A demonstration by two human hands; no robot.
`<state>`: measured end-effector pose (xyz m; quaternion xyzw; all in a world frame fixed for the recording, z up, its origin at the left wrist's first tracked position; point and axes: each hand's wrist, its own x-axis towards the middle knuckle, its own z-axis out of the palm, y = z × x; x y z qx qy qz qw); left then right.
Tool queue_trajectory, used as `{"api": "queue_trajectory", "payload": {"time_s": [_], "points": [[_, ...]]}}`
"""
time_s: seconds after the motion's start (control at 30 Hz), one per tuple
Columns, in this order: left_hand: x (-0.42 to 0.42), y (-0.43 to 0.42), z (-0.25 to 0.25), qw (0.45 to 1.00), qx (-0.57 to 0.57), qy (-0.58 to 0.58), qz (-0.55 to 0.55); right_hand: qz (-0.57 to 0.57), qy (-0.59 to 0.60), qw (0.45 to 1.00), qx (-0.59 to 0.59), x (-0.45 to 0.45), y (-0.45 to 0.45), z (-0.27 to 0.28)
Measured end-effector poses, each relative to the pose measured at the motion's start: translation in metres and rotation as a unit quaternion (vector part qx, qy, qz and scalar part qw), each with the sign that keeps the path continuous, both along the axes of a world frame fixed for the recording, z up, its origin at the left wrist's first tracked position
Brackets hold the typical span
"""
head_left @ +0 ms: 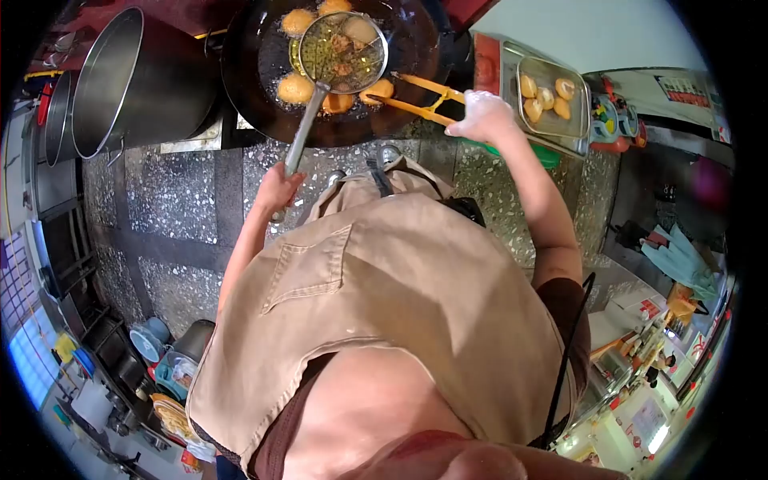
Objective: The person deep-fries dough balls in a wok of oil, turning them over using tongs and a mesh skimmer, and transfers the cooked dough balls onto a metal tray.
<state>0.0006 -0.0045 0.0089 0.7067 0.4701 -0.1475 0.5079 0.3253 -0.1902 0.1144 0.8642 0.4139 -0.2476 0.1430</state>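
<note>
My left hand (278,189) is closed around the handle of a long-handled wire skimmer (344,52). The skimmer's mesh head lies over the dark oil in a large black wok (416,40), with brown bits on it. Round golden fried pieces (295,89) float around the skimmer. In my right hand (483,117), which wears a whitish glove, is a pair of yellow-orange tongs (428,98). The tongs' arms are spread, and their dark tips are near a golden piece (376,91) at the wok's near right. Whether they touch it I cannot tell.
To the right of the wok stands a metal tray (556,120) holding several golden fried pieces. Tall metal pots (112,88) stand on the left. Below is a speckled tile floor (172,192). Tubs and baskets (150,340) sit at the lower left.
</note>
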Motion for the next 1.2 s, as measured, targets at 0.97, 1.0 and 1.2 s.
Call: {"api": "queue_trajectory", "payload": {"time_s": [0.97, 1.0, 1.2], "points": [[0.002, 0.011, -0.004, 0.999, -0.020, -0.019, -0.022, -0.024, -0.013, 1.000, -0.009, -0.022, 0.013, -0.005], [0.004, 0.011, -0.001, 1.000, -0.014, -0.008, -0.022, -0.024, -0.014, 1.000, -0.014, -0.019, 0.009, -0.001], [-0.007, 0.016, -0.025, 0.999, 0.002, -0.020, -0.028, -0.088, -0.048, 0.993, 0.057, -0.008, -0.018, -0.001]]}}
